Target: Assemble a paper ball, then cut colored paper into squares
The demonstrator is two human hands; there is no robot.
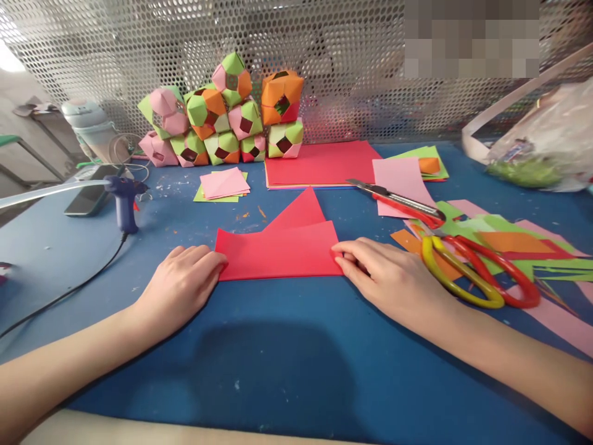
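A red sheet of paper (280,254), folded over, lies on the blue table in front of me, with a pointed red corner sticking up behind its upper edge. My left hand (188,278) pinches its left end between thumb and fingers. At the opposite end, my right hand (382,272) pinches the right edge the same way. Just right of my right hand lie scissors (482,278) with one yellow and one red handle loop. A box cutter (401,204) with a red body rests beyond them, across a pink sheet (403,179).
Folded paper units (222,123) are stacked at the back against a perforated metal panel (343,74). Behind my work lies a red paper stack (319,164). A blue glue gun (125,204) and a phone (95,191) sit left; paper scraps (523,241) and a plastic bag (551,142) right.
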